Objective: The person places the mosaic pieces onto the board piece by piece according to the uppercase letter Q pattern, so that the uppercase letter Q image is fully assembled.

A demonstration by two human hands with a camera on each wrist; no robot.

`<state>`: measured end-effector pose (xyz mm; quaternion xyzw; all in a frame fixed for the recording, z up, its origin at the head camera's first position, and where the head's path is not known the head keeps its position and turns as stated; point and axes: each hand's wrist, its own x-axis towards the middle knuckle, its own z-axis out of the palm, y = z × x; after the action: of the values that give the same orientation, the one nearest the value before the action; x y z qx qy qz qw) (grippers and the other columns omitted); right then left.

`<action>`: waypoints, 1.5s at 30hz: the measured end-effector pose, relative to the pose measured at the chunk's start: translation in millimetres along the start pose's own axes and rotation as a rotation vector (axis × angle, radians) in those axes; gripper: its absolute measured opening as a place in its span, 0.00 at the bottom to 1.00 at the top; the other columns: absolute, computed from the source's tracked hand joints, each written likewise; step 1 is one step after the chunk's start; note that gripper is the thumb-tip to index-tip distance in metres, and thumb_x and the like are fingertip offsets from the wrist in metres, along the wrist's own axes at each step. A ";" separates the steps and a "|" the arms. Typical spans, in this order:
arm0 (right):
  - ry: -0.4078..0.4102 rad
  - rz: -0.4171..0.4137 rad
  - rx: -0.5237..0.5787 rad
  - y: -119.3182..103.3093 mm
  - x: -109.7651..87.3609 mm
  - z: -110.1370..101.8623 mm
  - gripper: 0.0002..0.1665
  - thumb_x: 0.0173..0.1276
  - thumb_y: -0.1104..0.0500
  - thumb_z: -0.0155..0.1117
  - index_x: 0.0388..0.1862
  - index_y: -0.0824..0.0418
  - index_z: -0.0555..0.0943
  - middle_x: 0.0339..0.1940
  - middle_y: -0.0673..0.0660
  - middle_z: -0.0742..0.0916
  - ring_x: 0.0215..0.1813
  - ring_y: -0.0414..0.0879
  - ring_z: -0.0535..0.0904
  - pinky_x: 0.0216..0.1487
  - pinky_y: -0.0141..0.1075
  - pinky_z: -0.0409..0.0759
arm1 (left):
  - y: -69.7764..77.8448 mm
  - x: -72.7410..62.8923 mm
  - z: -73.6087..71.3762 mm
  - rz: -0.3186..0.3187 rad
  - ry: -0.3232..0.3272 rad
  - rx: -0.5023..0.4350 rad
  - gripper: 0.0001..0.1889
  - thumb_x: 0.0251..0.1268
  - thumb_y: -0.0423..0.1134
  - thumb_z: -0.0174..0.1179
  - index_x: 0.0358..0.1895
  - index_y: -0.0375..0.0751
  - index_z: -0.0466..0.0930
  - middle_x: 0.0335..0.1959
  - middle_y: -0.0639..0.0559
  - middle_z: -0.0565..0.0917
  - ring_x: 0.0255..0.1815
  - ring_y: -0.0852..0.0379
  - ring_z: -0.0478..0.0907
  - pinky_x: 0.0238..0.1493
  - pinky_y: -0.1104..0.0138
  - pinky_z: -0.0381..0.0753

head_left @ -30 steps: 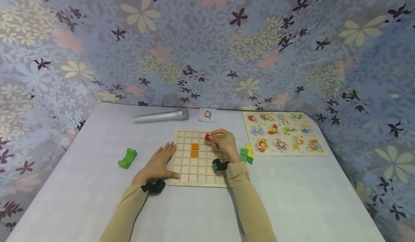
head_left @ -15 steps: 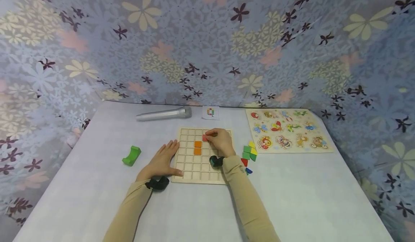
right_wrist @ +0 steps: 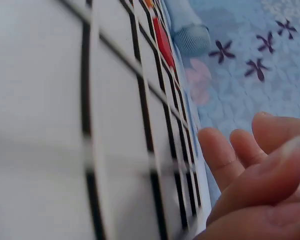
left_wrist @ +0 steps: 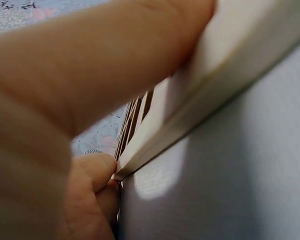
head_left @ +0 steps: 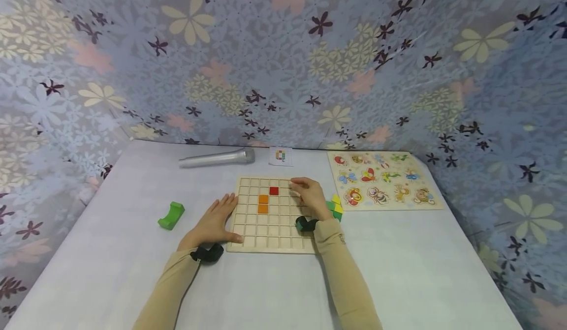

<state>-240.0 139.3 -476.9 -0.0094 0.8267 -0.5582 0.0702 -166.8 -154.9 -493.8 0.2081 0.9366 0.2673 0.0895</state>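
Observation:
A square wooden grid board (head_left: 272, 229) lies on the table, with a red square tile (head_left: 274, 191) and two orange tiles (head_left: 263, 204) in its cells. My left hand (head_left: 213, 222) rests along the board's left side, its thumb (left_wrist: 125, 55) on the near corner and the other fingers straight at the edge. Over the board's right part hovers my right hand (head_left: 310, 195), loosely bent, holding nothing. In the right wrist view its fingertips (right_wrist: 216, 145) show bare, apart from the red tile.
Yellow and green pieces (head_left: 335, 206) lie right of the board, partly behind the right wrist. A picture puzzle board (head_left: 385, 180) is farther right. Behind stand a silver microphone (head_left: 217, 159) and a small pattern card (head_left: 280, 156). A green curved block (head_left: 172, 215) lies left.
The red tile my right hand was pinching now lies in a cell in the board's upper part. That hand has let go and moved right. My left hand stays on the board's edge.

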 end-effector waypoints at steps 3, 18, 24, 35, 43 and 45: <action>0.010 0.001 0.008 5.1 -4.9 -13.9 0.20 0.73 0.56 0.58 0.59 0.63 0.79 0.51 0.65 0.86 0.21 0.38 0.68 0.24 0.26 0.68 | -1.2 -0.6 1.3 0.003 0.011 -0.003 0.62 0.42 0.57 0.75 0.75 0.28 0.48 0.78 0.34 0.49 0.79 0.36 0.43 0.78 0.44 0.42; -0.060 0.089 -0.069 37.0 -41.9 -69.2 0.21 0.73 0.57 0.57 0.61 0.63 0.77 0.46 0.61 0.89 0.17 0.36 0.63 0.21 0.27 0.65 | -4.4 -4.1 -0.8 0.002 0.017 0.008 0.63 0.41 0.58 0.74 0.75 0.27 0.48 0.78 0.34 0.49 0.79 0.36 0.44 0.78 0.44 0.43; -0.075 0.085 -0.091 37.4 -49.6 -75.4 0.21 0.72 0.56 0.58 0.58 0.67 0.77 0.33 0.60 0.90 0.18 0.37 0.69 0.22 0.29 0.72 | -3.8 -4.8 -2.5 0.040 0.021 0.015 0.63 0.42 0.60 0.73 0.74 0.25 0.48 0.77 0.31 0.50 0.78 0.33 0.45 0.77 0.42 0.44; -0.210 0.134 -0.035 48.7 -66.2 -92.2 0.20 0.68 0.59 0.64 0.54 0.70 0.79 0.41 0.57 0.89 0.26 0.38 0.80 0.29 0.29 0.82 | -0.9 -4.4 -3.6 0.043 0.031 -0.008 0.62 0.41 0.58 0.74 0.74 0.24 0.49 0.76 0.30 0.51 0.78 0.32 0.46 0.76 0.41 0.45; -0.244 0.048 -0.143 48.4 -63.2 -79.5 0.25 0.58 0.66 0.71 0.56 0.63 0.79 0.47 0.61 0.84 0.23 0.39 0.76 0.26 0.30 0.81 | -1.6 -6.1 -4.8 0.039 0.029 -0.004 0.62 0.41 0.58 0.74 0.73 0.24 0.50 0.76 0.29 0.51 0.78 0.32 0.46 0.76 0.41 0.45; -0.225 0.041 -0.160 46.1 -61.1 -79.0 0.25 0.57 0.68 0.71 0.55 0.62 0.79 0.47 0.61 0.84 0.23 0.39 0.76 0.25 0.30 0.80 | -0.9 -4.7 -5.7 0.042 0.036 -0.009 0.62 0.41 0.58 0.75 0.73 0.24 0.50 0.76 0.29 0.51 0.78 0.32 0.46 0.76 0.41 0.45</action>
<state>-186.6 235.2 -484.0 -0.0605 0.8556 -0.4841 0.1730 -164.5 -160.3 -489.3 0.2226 0.9322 0.2772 0.0678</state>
